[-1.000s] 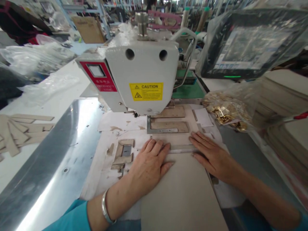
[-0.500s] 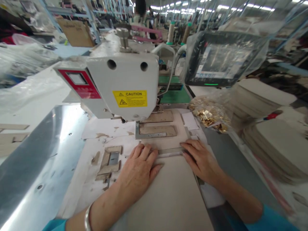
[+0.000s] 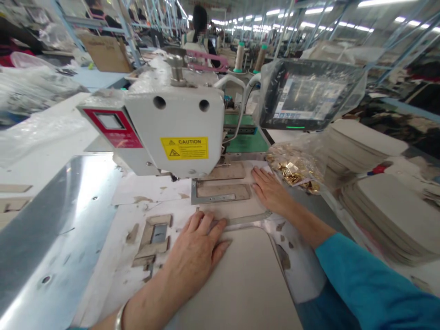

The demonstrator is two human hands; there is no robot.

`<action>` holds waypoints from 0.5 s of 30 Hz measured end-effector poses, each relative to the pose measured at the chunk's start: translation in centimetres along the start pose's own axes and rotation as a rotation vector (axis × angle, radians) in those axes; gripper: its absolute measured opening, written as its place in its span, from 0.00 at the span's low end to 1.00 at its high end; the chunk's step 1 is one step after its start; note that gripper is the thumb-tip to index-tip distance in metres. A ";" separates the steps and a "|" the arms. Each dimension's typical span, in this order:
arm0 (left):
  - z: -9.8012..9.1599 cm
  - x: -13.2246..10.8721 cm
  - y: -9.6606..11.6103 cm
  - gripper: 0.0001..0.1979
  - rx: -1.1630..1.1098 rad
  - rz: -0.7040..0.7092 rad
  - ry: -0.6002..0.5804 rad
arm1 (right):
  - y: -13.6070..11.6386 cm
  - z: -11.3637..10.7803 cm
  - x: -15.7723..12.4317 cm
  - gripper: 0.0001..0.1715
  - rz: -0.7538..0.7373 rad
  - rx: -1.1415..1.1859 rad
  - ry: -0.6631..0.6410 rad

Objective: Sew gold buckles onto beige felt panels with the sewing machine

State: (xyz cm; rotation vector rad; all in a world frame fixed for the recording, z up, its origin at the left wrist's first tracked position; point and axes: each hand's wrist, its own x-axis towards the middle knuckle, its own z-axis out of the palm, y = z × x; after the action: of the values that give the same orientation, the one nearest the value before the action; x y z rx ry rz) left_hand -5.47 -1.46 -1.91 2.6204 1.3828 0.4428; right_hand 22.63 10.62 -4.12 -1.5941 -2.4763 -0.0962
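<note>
Beige panel [image 3: 237,279] under L hand [image 3: 195,245], R hand [image 3: 271,190] by sewing template [image 3: 215,198]

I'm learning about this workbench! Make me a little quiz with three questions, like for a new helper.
1. Which hand wears the metal bangle, left or right?
2. True or false: the yellow caution label is on the sewing machine.
3. Fill in the missing word: the clear plastic bag beside the right hand holds small ____ metal fittings.

Key:
1. The left hand
2. True
3. gold-coloured
</note>
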 end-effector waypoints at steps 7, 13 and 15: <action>0.2 -0.1 0.0 0.16 0.003 -0.013 0.010 | -0.9 -0.6 -1.8 0.31 -0.060 -0.112 -0.095; 0.8 -0.3 -0.2 0.17 0.054 0.020 0.045 | -2.2 -1.4 -5.2 0.31 -0.054 -0.092 -0.090; 1.0 -0.3 -0.3 0.17 0.065 0.027 0.053 | -3.0 -1.7 -6.9 0.30 -0.074 -0.076 -0.083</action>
State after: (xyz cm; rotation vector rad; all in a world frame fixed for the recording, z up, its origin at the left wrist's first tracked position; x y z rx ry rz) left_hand -5.57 -1.56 -2.95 2.7004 1.4022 0.4823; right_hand 22.86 2.90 -3.66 -1.5660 -2.6258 -0.1392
